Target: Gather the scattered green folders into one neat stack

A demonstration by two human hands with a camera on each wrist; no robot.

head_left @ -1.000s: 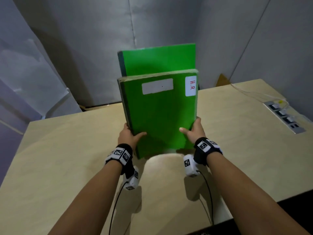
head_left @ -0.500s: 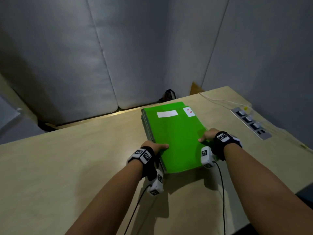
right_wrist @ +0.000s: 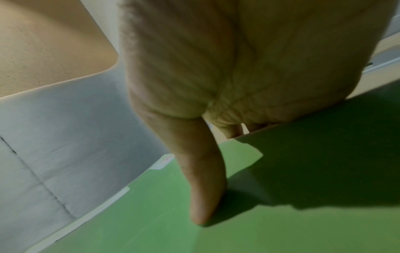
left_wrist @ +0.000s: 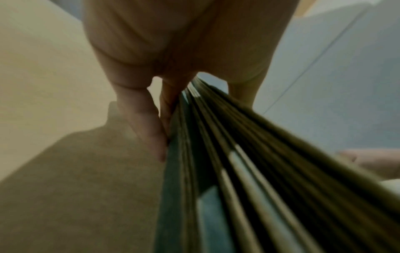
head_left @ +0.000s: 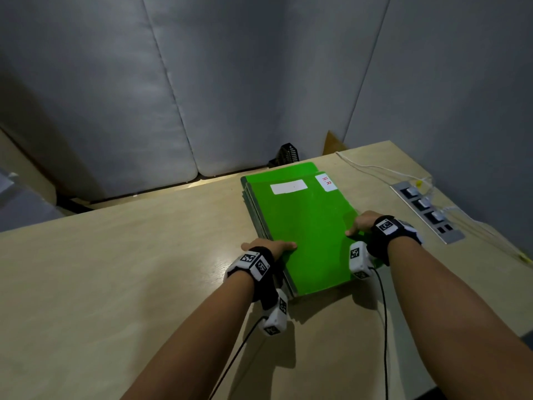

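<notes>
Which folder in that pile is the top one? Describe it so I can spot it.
On the pale wooden table, find the green pile between both hands. The top folder alone shows its whole cover, with a blank white label and a red-lettered "H.R" tag.

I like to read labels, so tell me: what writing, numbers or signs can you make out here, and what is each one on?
"H.R" in red, on the small white label at the far right corner of the top green folder.
The wider white label beside it: blank but for a tiny dot.
Black-and-white square code markers on the wristbands: patterns, not words.
</notes>
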